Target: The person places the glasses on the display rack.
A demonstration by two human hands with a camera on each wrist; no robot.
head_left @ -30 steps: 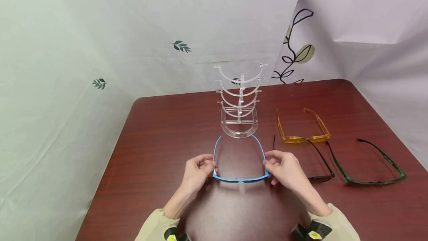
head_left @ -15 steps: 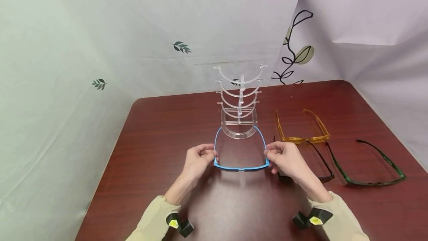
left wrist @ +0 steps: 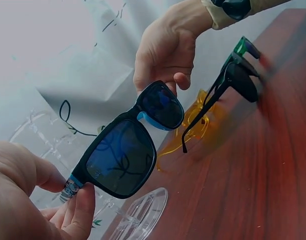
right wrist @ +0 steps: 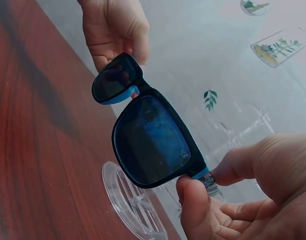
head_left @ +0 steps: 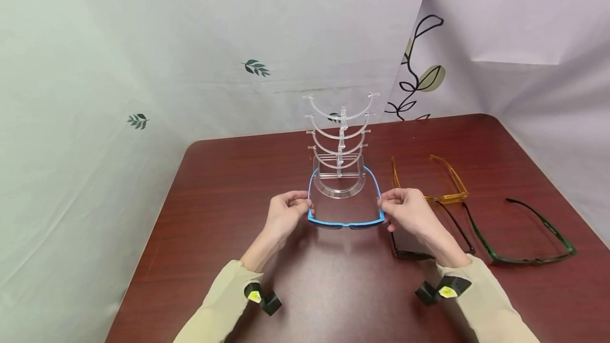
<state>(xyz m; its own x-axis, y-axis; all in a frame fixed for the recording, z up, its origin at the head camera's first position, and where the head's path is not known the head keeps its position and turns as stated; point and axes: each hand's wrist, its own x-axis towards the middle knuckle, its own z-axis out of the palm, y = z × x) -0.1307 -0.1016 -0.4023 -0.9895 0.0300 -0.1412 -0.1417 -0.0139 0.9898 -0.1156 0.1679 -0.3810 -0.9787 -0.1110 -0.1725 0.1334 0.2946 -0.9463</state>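
Note:
A pair of sunglasses (head_left: pixel 345 224) with a blue inner frame, a black front and dark lenses is held up between both hands. My left hand (head_left: pixel 284 216) pinches its left temple near the hinge; my right hand (head_left: pixel 409 211) pinches the right temple the same way. Both temples point away from me, their far ends beside the base of a clear eyewear stand (head_left: pixel 339 192). In the left wrist view, the dark lenses (left wrist: pixel 122 159) face the camera, and the printed temple shows between thumb and fingers. The stand's several curved arms bear no glasses.
To the right lie amber-framed glasses (head_left: pixel 455 196), black sunglasses (head_left: pixel 412 254) partly hidden by my right forearm, and green-framed glasses (head_left: pixel 534 261). All rest on the dark red table (head_left: pixel 229 184). A pale curtain (head_left: pixel 190 41) hangs behind and at the sides.
Both hands have moved the blue sunglasses forward, so the temple ends now reach alongside the stand's base. The other glasses and the stand stay in place.

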